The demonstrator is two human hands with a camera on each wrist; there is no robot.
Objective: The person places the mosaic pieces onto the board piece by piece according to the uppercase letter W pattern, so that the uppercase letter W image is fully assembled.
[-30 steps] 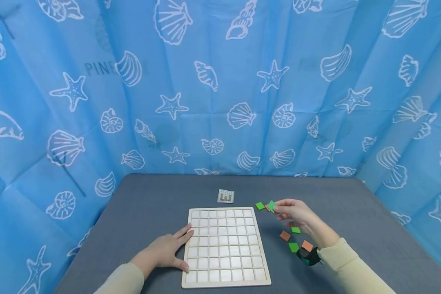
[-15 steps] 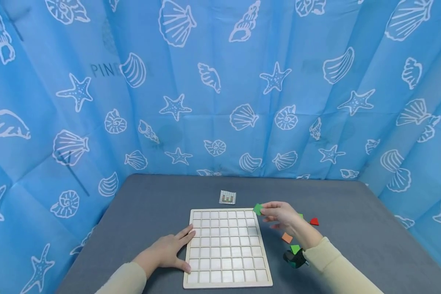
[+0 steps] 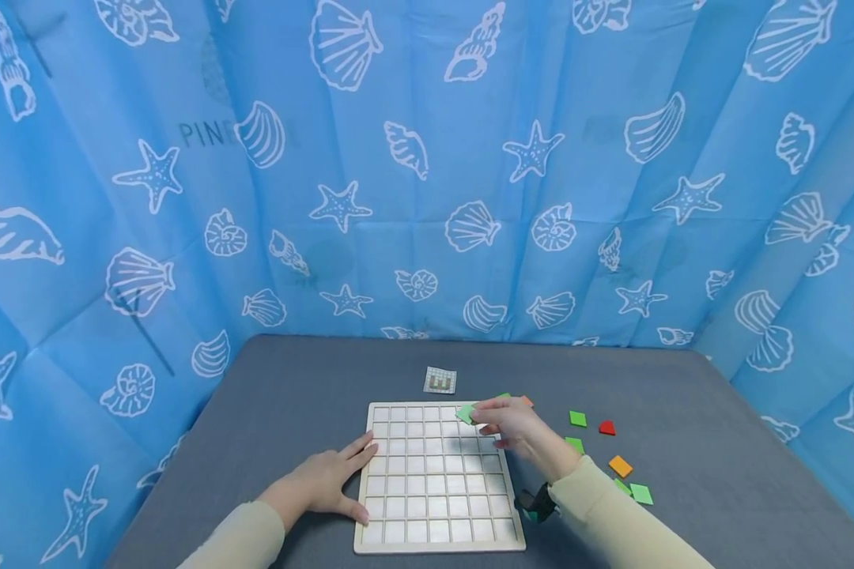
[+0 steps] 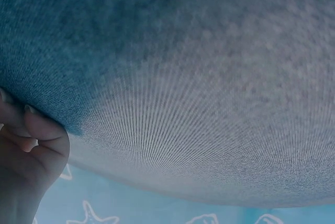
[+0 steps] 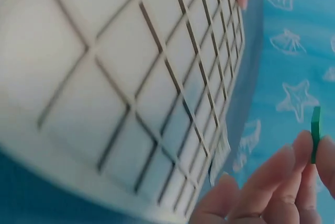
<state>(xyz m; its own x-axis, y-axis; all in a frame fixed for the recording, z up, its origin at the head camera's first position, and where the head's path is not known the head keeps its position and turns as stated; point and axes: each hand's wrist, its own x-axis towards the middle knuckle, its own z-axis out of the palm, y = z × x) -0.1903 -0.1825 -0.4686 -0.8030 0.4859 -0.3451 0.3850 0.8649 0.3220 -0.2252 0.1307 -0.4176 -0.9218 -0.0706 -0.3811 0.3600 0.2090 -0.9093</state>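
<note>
In the head view, a pale gridded board (image 3: 437, 478) lies on the grey worktop (image 3: 327, 379); taking it as a clock with 12 towards the blue curtain (image 3: 398, 174), the left hand (image 3: 320, 484) rests at 9 o'clock, fingers spread apart against its edge. The right hand (image 3: 515, 427) reaches in at 1 o'clock, its grip clamped on a green tile (image 3: 466, 413) above the board's far squares. A small card (image 3: 440, 380) lies beyond the board at 12 o'clock. An orange tile (image 3: 527, 401) shows behind the right hand, between 1 and 2 o'clock. Out between 2 and 3 lies a red piece (image 3: 607, 427), with another orange tile (image 3: 621, 466) at 3 and a light green tile (image 3: 640, 494) just past it.

In the left wrist view, part of the left hand appears at 8 o'clock, with curved fingers; what they touch is hidden.

In the right wrist view, finger and thumb pinch the green tile near 4 o'clock, edge-on and apart from the board. Left fingertips show at 1 o'clock.
</note>
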